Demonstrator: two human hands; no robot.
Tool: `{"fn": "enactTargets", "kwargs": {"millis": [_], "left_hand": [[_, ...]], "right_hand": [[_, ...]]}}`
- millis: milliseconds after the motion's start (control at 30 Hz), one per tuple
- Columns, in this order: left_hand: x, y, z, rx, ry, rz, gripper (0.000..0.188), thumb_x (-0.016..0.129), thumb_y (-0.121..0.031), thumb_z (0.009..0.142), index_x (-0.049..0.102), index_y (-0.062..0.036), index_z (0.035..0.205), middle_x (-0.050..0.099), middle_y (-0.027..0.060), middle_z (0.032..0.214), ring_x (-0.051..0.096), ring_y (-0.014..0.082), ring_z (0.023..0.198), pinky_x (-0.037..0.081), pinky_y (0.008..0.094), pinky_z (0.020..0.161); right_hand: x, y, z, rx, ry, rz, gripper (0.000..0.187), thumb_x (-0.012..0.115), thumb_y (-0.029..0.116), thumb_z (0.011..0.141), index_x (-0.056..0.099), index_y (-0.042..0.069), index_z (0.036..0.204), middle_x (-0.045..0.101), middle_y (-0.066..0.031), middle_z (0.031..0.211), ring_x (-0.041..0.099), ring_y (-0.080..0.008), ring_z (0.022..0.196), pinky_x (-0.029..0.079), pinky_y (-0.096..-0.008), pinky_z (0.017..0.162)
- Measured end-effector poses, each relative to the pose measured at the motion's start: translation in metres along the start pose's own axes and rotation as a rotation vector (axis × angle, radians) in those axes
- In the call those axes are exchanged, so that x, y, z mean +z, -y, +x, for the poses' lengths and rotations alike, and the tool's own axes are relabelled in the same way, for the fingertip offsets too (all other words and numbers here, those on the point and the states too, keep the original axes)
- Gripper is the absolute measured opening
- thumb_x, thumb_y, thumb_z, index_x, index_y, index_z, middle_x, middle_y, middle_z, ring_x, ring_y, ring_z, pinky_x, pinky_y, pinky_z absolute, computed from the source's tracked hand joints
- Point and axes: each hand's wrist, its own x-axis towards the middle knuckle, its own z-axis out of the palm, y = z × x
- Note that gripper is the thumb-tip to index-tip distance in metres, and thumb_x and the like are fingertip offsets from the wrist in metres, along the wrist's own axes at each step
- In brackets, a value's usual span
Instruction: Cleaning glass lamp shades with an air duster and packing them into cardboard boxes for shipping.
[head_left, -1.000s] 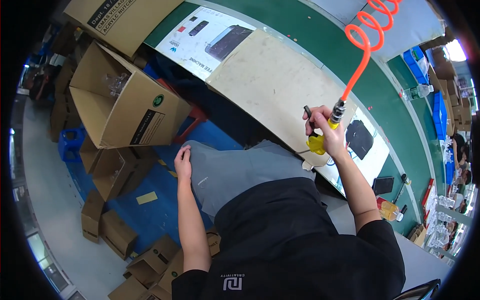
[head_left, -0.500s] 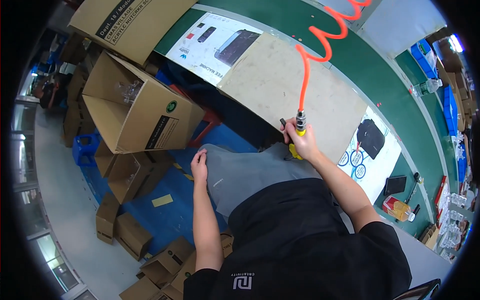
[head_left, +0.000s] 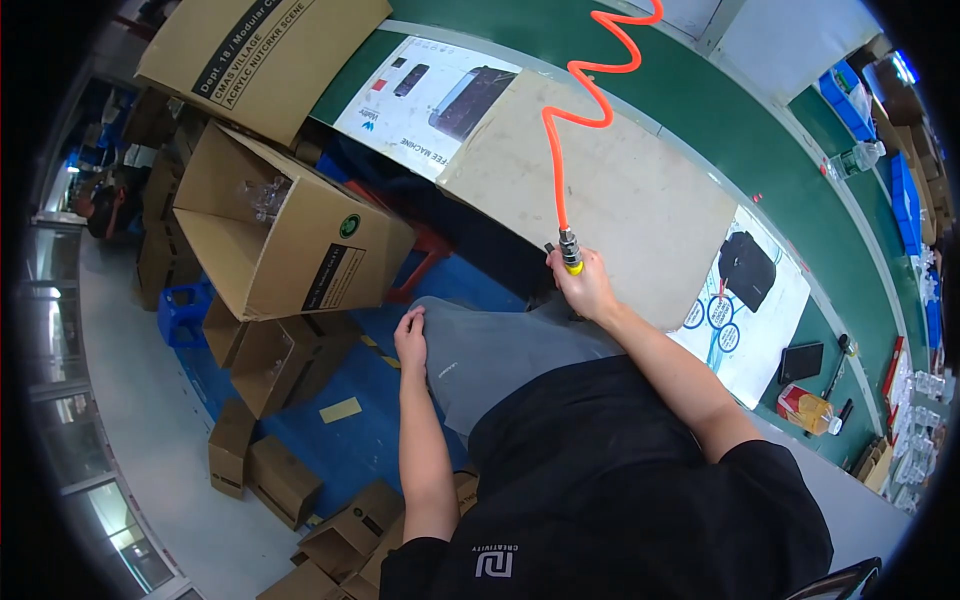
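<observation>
My right hand (head_left: 585, 285) is closed around an air blow gun with a yellow part and a metal coupling (head_left: 569, 247). Its nozzle is mostly hidden by my hand. From the coupling an orange coiled air hose (head_left: 557, 160) runs up over the bench. Past the near edge of the cardboard sheet (head_left: 590, 180), the hand hangs above my lap. My left hand (head_left: 411, 338) rests at the knee of my grey trousers (head_left: 500, 345), fingers loosely bent and holding nothing that I can see.
An open cardboard box (head_left: 330, 245) with clear plastic pieces stands left of the green bench (head_left: 740, 130). More small cartons (head_left: 285, 480) lie on the floor. At the right are a drink bottle (head_left: 808, 410), a black phone-like slab (head_left: 801, 362) and blue bins (head_left: 905, 205).
My right hand and the blow gun have shifted slightly left, and the coiled hose has swung left with them. My left hand stays on my knee.
</observation>
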Motion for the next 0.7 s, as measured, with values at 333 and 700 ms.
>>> {"fn": "enactTargets", "kwargs": {"millis": [333, 700], "left_hand": [[0.0, 0.002, -0.002, 0.004, -0.01, -0.015, 0.02, 0.056, -0.014, 0.093, 0.068, -0.0023, 0.103, 0.067, 0.007, 0.112, 0.058, 0.0191, 0.109, 0.041, 0.0281, 0.095], [-0.001, 0.007, 0.001, 0.037, -0.007, 0.01, 0.019, 0.055, -0.012, 0.093, 0.068, -0.0016, 0.101, 0.066, 0.0082, 0.113, 0.058, 0.0198, 0.109, 0.04, 0.0284, 0.097]], "right_hand": [[0.0, -0.003, -0.005, 0.026, 0.014, 0.017, 0.022, 0.052, 0.014, 0.095, 0.056, -0.001, 0.079, 0.052, -0.0031, 0.057, 0.05, -0.0097, 0.051, 0.041, -0.028, 0.049], [0.029, 0.024, -0.005, 0.115, -0.013, 0.776, 0.019, 0.048, 0.011, 0.096, 0.052, 0.001, 0.08, 0.059, -0.0101, 0.083, 0.054, -0.0129, 0.06, 0.047, -0.0278, 0.058]]}}
